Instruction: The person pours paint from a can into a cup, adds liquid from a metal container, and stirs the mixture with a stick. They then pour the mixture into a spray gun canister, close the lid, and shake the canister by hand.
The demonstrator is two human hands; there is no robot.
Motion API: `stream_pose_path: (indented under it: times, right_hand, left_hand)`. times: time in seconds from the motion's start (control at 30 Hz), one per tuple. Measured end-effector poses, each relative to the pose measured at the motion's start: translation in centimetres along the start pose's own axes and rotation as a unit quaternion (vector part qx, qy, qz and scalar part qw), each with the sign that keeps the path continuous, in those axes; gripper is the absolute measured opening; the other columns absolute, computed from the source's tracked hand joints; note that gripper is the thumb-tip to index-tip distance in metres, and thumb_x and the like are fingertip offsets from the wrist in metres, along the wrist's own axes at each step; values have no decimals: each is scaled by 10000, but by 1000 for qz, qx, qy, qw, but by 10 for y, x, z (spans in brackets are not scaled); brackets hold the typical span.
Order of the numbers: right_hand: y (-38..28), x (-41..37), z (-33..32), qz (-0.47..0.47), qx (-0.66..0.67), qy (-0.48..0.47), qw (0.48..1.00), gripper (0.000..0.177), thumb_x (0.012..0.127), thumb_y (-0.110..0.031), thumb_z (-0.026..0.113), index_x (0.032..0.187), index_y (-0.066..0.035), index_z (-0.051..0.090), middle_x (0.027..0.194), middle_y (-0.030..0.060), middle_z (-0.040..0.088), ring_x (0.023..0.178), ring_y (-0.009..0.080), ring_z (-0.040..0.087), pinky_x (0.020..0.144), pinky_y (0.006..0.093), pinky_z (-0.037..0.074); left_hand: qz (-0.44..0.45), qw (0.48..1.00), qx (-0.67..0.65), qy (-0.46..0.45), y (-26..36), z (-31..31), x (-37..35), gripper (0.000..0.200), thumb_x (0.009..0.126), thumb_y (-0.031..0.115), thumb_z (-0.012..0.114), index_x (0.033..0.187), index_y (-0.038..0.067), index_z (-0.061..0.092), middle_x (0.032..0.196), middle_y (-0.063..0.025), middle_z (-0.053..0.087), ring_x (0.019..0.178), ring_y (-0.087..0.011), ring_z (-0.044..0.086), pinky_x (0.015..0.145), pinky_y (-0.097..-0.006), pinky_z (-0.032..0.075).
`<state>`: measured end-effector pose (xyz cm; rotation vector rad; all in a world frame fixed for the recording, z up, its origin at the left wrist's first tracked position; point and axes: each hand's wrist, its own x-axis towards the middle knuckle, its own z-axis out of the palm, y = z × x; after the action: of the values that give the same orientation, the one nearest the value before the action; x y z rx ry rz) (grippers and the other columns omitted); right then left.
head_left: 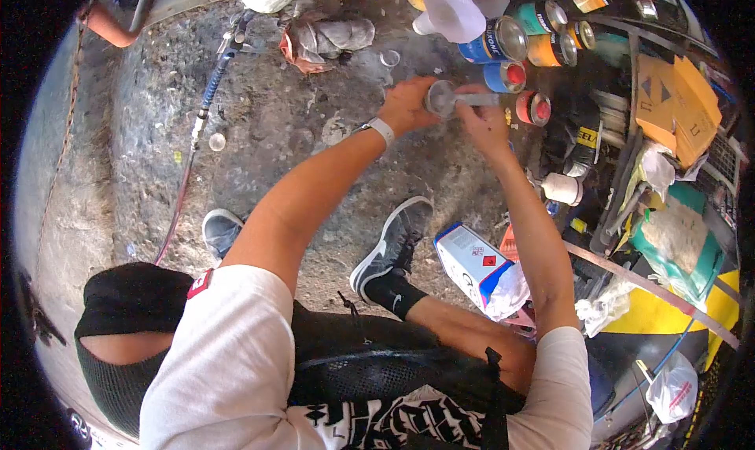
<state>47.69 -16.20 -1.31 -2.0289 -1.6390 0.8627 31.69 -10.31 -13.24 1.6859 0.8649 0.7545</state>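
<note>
My left hand (409, 106), with a pale watch band on its wrist, is closed around the side of a small clear plastic cup (440, 98). The cup's open mouth faces up toward me. Right beside it, my right hand (482, 126) pinches a pale, flat, stick-like strip (480, 99). One end of the strip is at the cup's rim, and the other points right. I cannot make out what is inside the cup. Near my right hand stand a blue can with a red top (505, 77) and a small can with red contents or lid (533, 108).
More paint cans, including a blue one (491, 43), and a translucent jug (452, 14) stand at the upper right. A white rectangular tin (472, 265) is beside my right shoe (393, 242). An air hose (206, 96) runs along the left. Cardboard (678, 104) and clutter line the right.
</note>
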Motion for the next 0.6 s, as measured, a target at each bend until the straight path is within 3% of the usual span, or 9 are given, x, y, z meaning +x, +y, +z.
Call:
stream_pose_path:
  times: [0.1,0.2,0.27,0.3,0.37,0.5,0.57,0.6]
  right_hand:
    - [-2,0,2,-5,12,86,996,252,884,-136,633,1125,-67,649,965,105,707,879,246,692,824,356,538]
    - [-1,-3,-1,-41,-42,29,998,248,886,-146,640,1122,-68,650,948,110,706,857,232,684,803,363,538]
    - [6,1,4,-78,38,46,995,252,892,-152,648,1129,-66,648,927,114,704,839,219,675,778,366,536]
    - [0,1,5,-77,38,44,995,252,892,-152,648,1129,-66,648,927,114,704,839,219,675,778,366,536]
    - [-13,1,0,11,26,52,998,255,891,-151,649,1126,-53,642,911,109,703,819,202,670,743,358,534]
    - [-1,1,3,-19,-40,-16,999,242,895,-149,643,1120,-61,641,911,106,704,799,187,671,714,353,534]
    - [-4,5,8,-69,56,90,992,227,897,-147,642,1113,-79,643,905,121,700,778,185,668,700,349,530]
    - [-5,3,4,-67,55,89,992,227,897,-147,642,1113,-79,643,905,121,700,778,185,668,700,349,530]
  left_hand:
    - [44,999,-15,11,1,-1,-1,672,629,302,869,1250,195,636,1216,-116,674,1105,-365,648,939,-464,529]
    - [14,1000,-5,-6,5,-2,1,679,625,295,869,1250,171,635,1197,-127,679,1113,-364,644,940,-467,526]
    - [37,999,-18,6,-2,-1,0,685,621,286,868,1252,155,636,1189,-128,682,1120,-356,641,941,-459,524]
    - [34,999,-18,6,-1,-2,-1,685,621,286,868,1252,155,636,1189,-128,682,1120,-356,641,941,-459,524]
    - [18,1000,3,-6,2,0,-1,677,621,279,868,1247,156,643,1190,-126,682,1133,-348,635,950,-450,520]
    - [24,999,-36,-4,1,-5,0,663,625,276,864,1240,157,649,1196,-125,679,1120,-346,641,945,-444,522]
    - [36,999,-17,3,-3,0,-1,652,630,272,859,1236,155,648,1191,-129,680,1085,-356,655,925,-447,532]
    - [34,999,-19,2,-1,0,-2,652,630,272,859,1236,155,648,1191,-129,680,1085,-356,655,925,-447,532]
